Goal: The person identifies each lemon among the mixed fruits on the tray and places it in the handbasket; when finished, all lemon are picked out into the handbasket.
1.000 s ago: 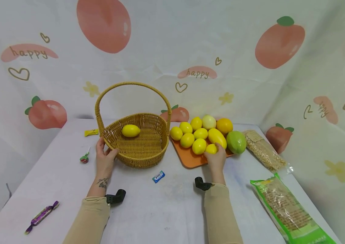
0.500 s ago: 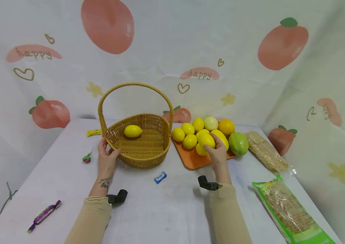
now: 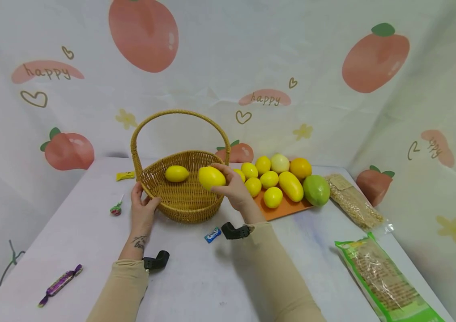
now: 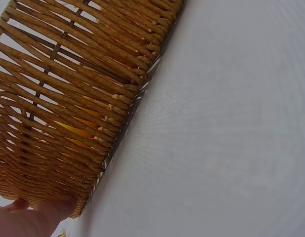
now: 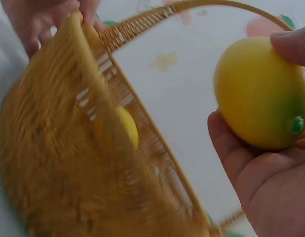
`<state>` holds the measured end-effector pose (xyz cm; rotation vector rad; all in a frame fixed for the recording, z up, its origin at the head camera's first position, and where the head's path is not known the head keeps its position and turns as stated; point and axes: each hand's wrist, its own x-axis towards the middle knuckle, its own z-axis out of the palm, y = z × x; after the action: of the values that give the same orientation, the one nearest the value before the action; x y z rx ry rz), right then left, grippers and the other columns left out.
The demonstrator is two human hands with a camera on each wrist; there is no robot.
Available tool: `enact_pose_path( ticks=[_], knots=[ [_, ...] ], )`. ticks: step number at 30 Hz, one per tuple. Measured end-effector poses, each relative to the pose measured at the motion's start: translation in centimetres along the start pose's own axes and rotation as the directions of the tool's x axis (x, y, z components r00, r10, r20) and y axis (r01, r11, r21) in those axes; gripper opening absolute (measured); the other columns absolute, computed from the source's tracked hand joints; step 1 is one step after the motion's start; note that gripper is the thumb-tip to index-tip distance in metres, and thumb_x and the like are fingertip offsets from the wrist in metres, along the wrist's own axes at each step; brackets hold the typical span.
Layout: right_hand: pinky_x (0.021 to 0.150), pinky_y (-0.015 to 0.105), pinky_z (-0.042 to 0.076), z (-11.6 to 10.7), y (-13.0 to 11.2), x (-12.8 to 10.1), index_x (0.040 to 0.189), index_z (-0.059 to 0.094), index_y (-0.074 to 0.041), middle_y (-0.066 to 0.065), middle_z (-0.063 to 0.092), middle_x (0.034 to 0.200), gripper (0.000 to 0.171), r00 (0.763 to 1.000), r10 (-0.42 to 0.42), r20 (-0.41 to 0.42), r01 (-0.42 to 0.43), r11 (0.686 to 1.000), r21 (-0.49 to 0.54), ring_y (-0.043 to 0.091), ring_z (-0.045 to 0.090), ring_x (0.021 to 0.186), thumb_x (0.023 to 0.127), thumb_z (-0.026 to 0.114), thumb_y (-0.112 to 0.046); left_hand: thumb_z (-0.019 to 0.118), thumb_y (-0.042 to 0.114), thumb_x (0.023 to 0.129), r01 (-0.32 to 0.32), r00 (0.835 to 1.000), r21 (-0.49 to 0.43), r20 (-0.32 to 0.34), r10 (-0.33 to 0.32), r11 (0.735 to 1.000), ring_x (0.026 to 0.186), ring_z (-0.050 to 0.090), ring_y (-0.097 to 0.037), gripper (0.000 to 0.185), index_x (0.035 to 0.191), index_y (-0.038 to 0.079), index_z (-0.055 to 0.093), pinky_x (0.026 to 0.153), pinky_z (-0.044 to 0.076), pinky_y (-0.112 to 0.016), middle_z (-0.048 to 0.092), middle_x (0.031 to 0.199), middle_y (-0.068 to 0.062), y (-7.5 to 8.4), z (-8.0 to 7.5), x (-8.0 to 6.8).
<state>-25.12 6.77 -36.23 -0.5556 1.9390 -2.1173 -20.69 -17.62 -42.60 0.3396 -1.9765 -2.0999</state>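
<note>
Above table (image 3: pixel 195 277), right hand (image 3: pixel 233 190) grips lemon (image 3: pixel 211 177) over basket (image 3: pixel 183 203).

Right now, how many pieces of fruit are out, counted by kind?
Lemons: 8
Orange fruit: 1
Green fruit: 1
Long yellow fruit: 1
Pale round fruit: 1
Total: 12
</note>
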Motion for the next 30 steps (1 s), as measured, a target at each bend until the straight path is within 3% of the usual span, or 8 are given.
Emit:
enact_pose_path(
  ticks=[7, 14, 21, 26, 30],
  knots=[
    [0.088, 0.029, 0.045, 4.8, -0.6, 4.6, 0.137, 0.042, -0.004, 0.012, 0.047, 0.134, 0.067, 0.993, 0.017, 0.12, -0.003, 0.993, -0.116, 0.021, 0.049, 0.106, 0.075, 0.065, 0.007, 0.049, 0.005, 0.087, 0.004, 1.0, -0.004, -0.011, -0.004, 1.0, 0.137, 0.024, -0.031, 0.078, 0.149, 0.022, 0.005, 0.109, 0.029, -0.044, 0.006, 0.156, 0.001, -0.3, 0.0, 0.2],
    [0.084, 0.029, 0.047, 6.8, 0.5, 6.3, 0.135, 0.045, -0.009, 0.009, 0.051, 0.13, 0.066, 0.984, 0.136, 0.113, -0.115, 0.977, -0.179, 0.019, 0.052, 0.102, 0.075, 0.068, 0.006, 0.048, 0.004, 0.087, 0.014, 1.0, -0.007, -0.011, -0.014, 1.0, 0.137, 0.024, -0.031, 0.078, 0.15, 0.021, 0.005, 0.109, 0.029, -0.043, 0.006, 0.156, 0.001, -0.3, 0.3, 0.0],
    [0.104, 0.034, 0.038, 5.9, 0.7, 5.8, 0.136, 0.043, -0.007, 0.008, 0.044, 0.141, 0.063, 0.986, 0.101, 0.134, -0.076, 0.981, -0.181, 0.023, 0.04, 0.13, 0.079, 0.064, 0.007, 0.049, 0.006, 0.086, 0.023, 1.0, -0.001, -0.009, -0.023, 1.0, 0.136, 0.026, -0.03, 0.079, 0.149, 0.023, 0.006, 0.109, 0.03, -0.044, 0.007, 0.156, 0.002, -0.3, 0.2, 0.1],
    [0.109, 0.036, 0.032, 4.2, -0.2, 4.3, 0.135, 0.043, -0.002, 0.016, 0.043, 0.14, 0.06, 0.992, 0.017, 0.122, -0.003, 0.993, -0.115, 0.027, 0.037, 0.132, 0.079, 0.063, 0.008, 0.049, 0.007, 0.085, 0.017, 1.0, 0.01, -0.014, -0.017, 1.0, 0.135, 0.026, -0.03, 0.078, 0.149, 0.022, 0.008, 0.109, 0.029, -0.043, 0.009, 0.156, 0.001, -0.2, 0.0, 0.2],
    [0.109, 0.036, 0.031, 2.2, -1.5, 2.1, 0.134, 0.041, 0.003, 0.019, 0.043, 0.138, 0.06, 0.997, -0.056, 0.056, 0.06, 0.996, -0.068, 0.03, 0.038, 0.131, 0.078, 0.061, 0.01, 0.049, 0.005, 0.085, 0.009, 1.0, 0.007, -0.019, -0.009, 1.0, 0.135, 0.026, -0.031, 0.078, 0.149, 0.021, 0.009, 0.109, 0.029, -0.043, 0.009, 0.156, 0.0, -0.1, -0.1, 0.2]
  ],
)
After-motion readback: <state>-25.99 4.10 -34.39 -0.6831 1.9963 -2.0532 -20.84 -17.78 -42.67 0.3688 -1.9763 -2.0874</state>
